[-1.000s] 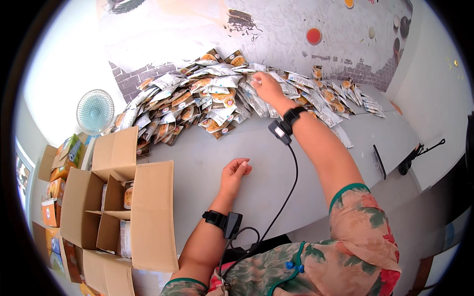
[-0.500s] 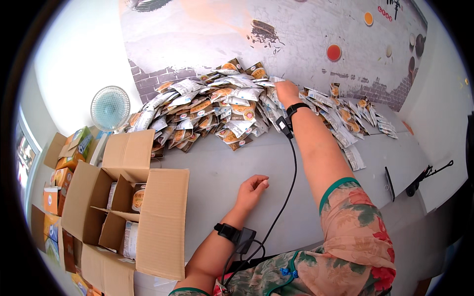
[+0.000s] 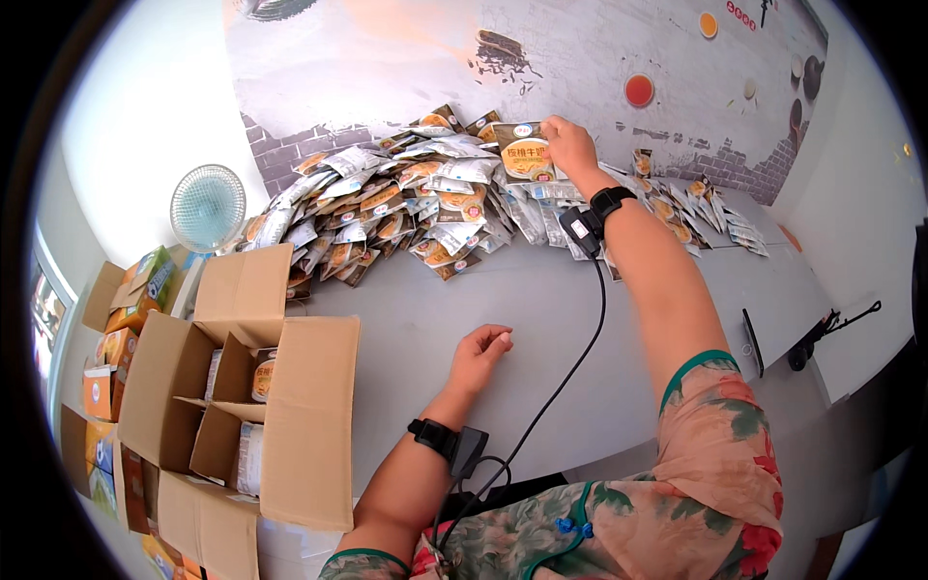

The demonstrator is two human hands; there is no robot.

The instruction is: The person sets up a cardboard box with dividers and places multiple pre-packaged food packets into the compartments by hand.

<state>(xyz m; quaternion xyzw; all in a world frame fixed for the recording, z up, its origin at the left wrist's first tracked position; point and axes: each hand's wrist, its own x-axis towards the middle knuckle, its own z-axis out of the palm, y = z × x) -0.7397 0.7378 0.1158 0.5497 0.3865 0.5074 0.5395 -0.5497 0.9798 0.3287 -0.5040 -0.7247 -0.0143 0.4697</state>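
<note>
My right hand (image 3: 568, 145) pinches the upper right corner of a brown sachet (image 3: 525, 159) with a picture of an orange-toned bowl. Its printed front is turned toward me, above the big pile of brown and silver-white sachets (image 3: 387, 198) along the wall. Over the bare grey table (image 3: 416, 280), my left hand (image 3: 480, 356) is loosely curled, thumb against the fingers, with nothing visible in it. Left of that hand stands an open cardboard box (image 3: 307, 425) with its flaps spread. Cardboard dividers (image 3: 215, 445) split it, and sachets (image 3: 249, 459) stand in some compartments.
A small round fan (image 3: 208, 208) stands behind the box. Orange and green printed cartons (image 3: 111, 387) line the left side. A black cable (image 3: 556, 416) hangs between my two wristbands. At the table's right end is a dark stand-like object (image 3: 802, 353).
My right hand has lifted a sachet from the pile, its front now facing me. My left hand's fingers have curled in more. The whole view has shifted slightly.
</note>
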